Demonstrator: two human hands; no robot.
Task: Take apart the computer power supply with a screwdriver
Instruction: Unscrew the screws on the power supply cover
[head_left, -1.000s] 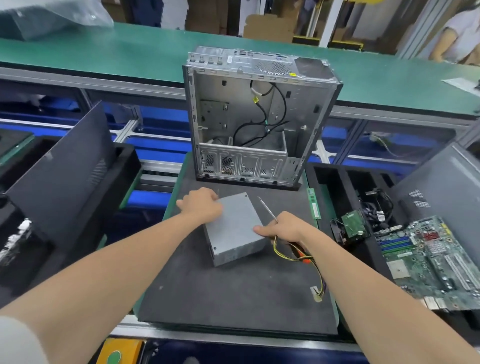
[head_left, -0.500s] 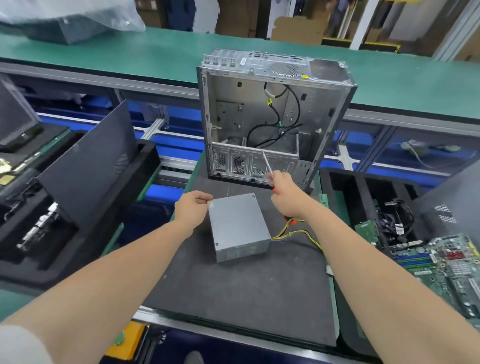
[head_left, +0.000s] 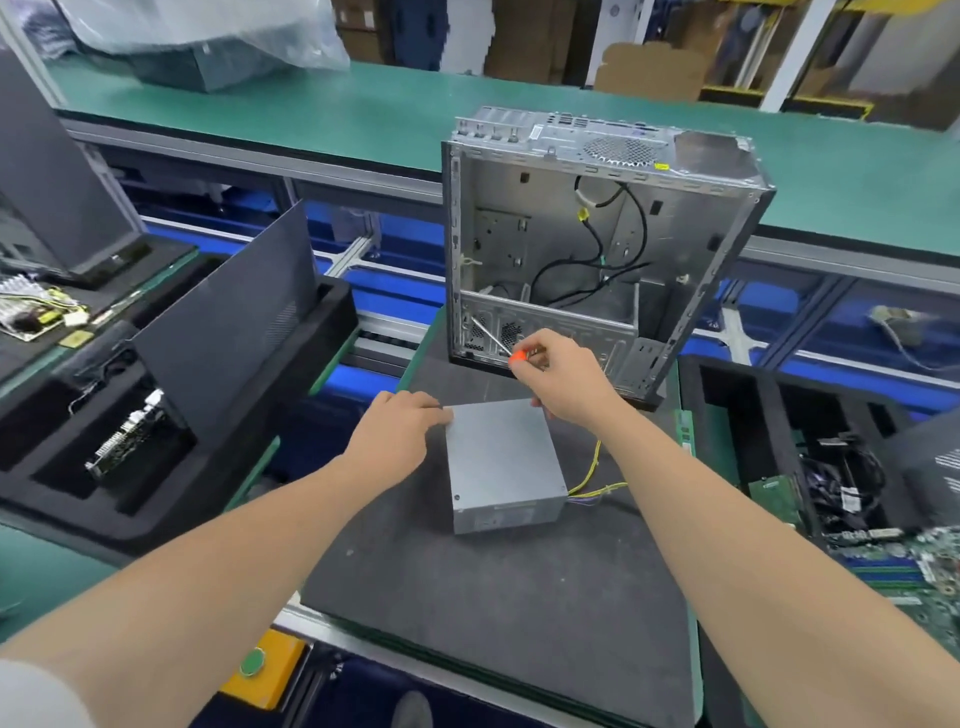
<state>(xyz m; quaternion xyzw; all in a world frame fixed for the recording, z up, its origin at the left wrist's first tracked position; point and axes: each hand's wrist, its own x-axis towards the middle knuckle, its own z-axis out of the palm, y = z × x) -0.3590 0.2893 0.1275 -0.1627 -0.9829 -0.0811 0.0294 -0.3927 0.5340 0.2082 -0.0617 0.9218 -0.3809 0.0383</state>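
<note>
Grey sheet metal forms the power supply (head_left: 503, 460), a closed box lying flat on the dark foam mat (head_left: 493, 597), directly under the fingertips of both hands. The left hand (head_left: 397, 434) rests against its far left corner, fingers loosely curled with the tips touching the top edge, grasping nothing. The right hand (head_left: 563, 376) hovers at the box's far right corner, fingers clenched round a screwdriver (head_left: 501, 345) whose orange handle shows just past the knuckles; its metal shaft points up and left, away from the fingers, across the lower front of the open computer case (head_left: 597, 249) standing upright beyond them. Yellow wires (head_left: 595, 478) trail from the box's right side, below the right wrist.
</note>
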